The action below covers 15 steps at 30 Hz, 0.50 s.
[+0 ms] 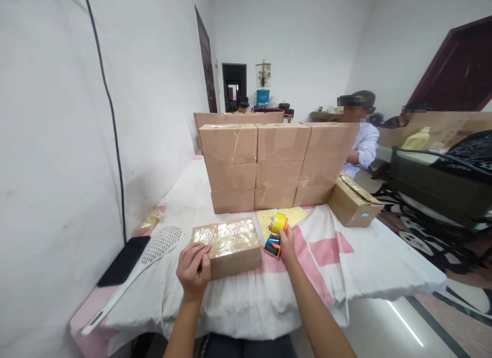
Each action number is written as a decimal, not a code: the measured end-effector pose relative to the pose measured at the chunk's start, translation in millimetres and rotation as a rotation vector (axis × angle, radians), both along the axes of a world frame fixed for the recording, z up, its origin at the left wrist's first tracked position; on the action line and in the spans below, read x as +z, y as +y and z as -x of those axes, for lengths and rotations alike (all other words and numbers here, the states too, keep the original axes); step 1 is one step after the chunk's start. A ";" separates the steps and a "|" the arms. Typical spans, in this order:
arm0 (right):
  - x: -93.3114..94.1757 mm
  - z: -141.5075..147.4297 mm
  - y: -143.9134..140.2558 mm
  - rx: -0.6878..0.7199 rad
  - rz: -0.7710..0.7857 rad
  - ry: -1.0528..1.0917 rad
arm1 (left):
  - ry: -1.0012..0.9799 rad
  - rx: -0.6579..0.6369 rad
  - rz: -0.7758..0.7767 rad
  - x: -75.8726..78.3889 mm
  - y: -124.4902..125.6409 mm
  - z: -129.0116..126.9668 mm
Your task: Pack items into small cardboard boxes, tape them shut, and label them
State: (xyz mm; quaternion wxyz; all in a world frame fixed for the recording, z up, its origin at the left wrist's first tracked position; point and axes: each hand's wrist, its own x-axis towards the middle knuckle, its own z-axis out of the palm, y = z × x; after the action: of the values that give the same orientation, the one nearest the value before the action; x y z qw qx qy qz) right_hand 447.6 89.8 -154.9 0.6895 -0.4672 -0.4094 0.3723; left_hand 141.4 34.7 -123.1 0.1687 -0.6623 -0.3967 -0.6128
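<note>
A taped cardboard box (pixel 230 242) lies on the cloth in front of me, with shiny clear tape across its top. My left hand (pixel 194 265) grips its near left corner, fingers over the top and the thumb at the front side. To the right of that box, my right hand (pixel 287 244) is closed around a tape dispenser (pixel 273 245), which carries a yellow roll of tape and has orange and blue parts. The dispenser is just above or on a yellow patterned sheet (pixel 298 214); I cannot tell whether they touch.
Stacked cardboard boxes (pixel 282 168) form a wall behind. Another box (pixel 355 201), its top flaps slightly raised, stands right. At left lie a white fly swatter (pixel 161 245), a dark flat object (pixel 123 260) and crumpled tape (pixel 149 222). A person (pixel 361 137) sits beyond the stack.
</note>
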 end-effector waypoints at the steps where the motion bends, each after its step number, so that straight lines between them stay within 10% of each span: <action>1: 0.6 0.2 -0.4 -0.003 -0.001 0.003 | 0.001 -0.002 0.004 -0.1 -0.2 0.1; 15: 8.4 3.8 -5.8 -0.010 -0.021 0.023 | -0.003 -0.008 0.036 0.3 -3.8 -1.3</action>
State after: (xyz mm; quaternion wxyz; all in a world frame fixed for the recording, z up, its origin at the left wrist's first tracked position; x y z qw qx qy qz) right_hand 443.8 84.0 -146.5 0.7010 -0.4578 -0.4027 0.3699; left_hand 142.7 30.9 -122.8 0.1537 -0.6661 -0.4054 -0.6069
